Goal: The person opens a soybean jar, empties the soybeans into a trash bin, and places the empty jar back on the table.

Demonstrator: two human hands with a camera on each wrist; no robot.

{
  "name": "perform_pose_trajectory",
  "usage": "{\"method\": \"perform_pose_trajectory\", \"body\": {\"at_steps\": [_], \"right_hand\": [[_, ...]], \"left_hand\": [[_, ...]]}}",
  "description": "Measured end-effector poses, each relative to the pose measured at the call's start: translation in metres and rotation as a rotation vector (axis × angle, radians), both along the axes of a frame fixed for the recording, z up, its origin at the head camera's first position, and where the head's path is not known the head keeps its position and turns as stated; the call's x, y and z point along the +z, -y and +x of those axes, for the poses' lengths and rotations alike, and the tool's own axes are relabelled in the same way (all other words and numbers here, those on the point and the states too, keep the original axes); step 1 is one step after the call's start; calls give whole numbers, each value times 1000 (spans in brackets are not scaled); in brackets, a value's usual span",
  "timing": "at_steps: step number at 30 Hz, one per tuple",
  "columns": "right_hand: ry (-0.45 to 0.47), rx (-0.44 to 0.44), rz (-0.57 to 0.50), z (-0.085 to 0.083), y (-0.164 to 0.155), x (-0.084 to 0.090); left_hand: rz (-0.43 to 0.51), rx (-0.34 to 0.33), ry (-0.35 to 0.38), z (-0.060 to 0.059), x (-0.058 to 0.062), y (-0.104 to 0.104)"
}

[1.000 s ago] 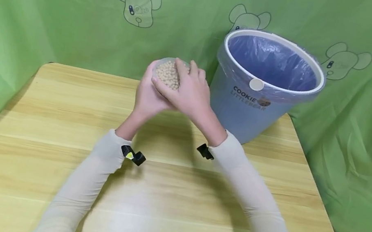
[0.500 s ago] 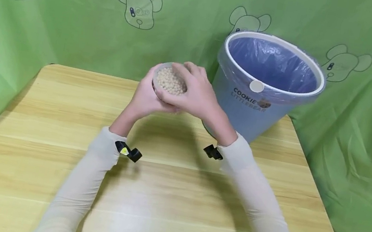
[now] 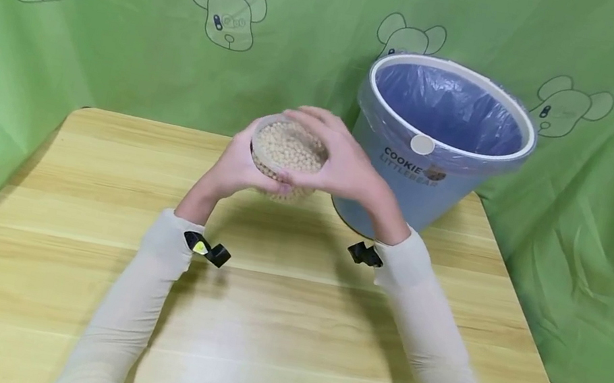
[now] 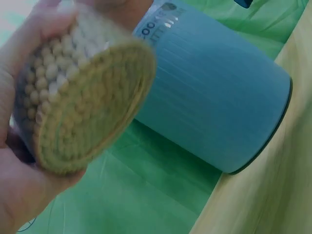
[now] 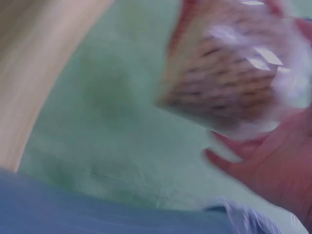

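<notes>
You are at a pale wooden table (image 3: pixel 271 322) walled in by green cloth printed with cartoon bear heads (image 3: pixel 227 5). Above the far part of that table you hold a clear round container of beige beans (image 3: pixel 288 150) clear of the wood, tilted toward you. Your left hand (image 3: pixel 234 165) cups it from below and from the left, fingers curled round its wall; in the left wrist view the container's bean-packed bottom (image 4: pixel 95 109) faces the camera. Your right hand (image 3: pixel 342 167) wraps over its top and right side, fingers bent round the rim and thumb pressed on the near wall. The right wrist view is blurred. Just beside the right hand stands a blue bin (image 3: pixel 427 172) lined with a plastic bag.
</notes>
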State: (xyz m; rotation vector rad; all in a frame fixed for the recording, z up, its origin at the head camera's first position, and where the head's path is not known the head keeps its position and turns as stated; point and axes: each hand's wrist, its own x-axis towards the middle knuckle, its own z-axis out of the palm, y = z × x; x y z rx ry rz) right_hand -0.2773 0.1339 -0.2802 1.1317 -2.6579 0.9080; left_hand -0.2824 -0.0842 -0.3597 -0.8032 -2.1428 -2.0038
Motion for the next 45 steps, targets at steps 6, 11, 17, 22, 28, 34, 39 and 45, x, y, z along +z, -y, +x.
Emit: {"method": "perform_pose_trajectory", "body": {"at_steps": [6,11,17,22,28,34,39,45], "right_hand": [[127,-126,-95,9,2,1],[150,-389,-81,19,33,-6],[60,-540,21,19,54,-10],[40,-431,13,13,46,-9],[102,-214,-22,2,31,-6],[113,32,-81,-10,15,1],[171,78,-166,-14,7,3],[181,22,-192,-15,4,2]], "left_hand": [[-20,294,18,8,0,-10],[-124,488,-56,17,0,-33],[-158,503,-122,18,-1,-39],[-99,344,-45,10,0,-24],[-60,170,12,2,-2,-8],[-28,52,-12,-2,-5,1],[26,6,-3,-2,-4,2],[37,40,-9,-3,-3,7]]}}
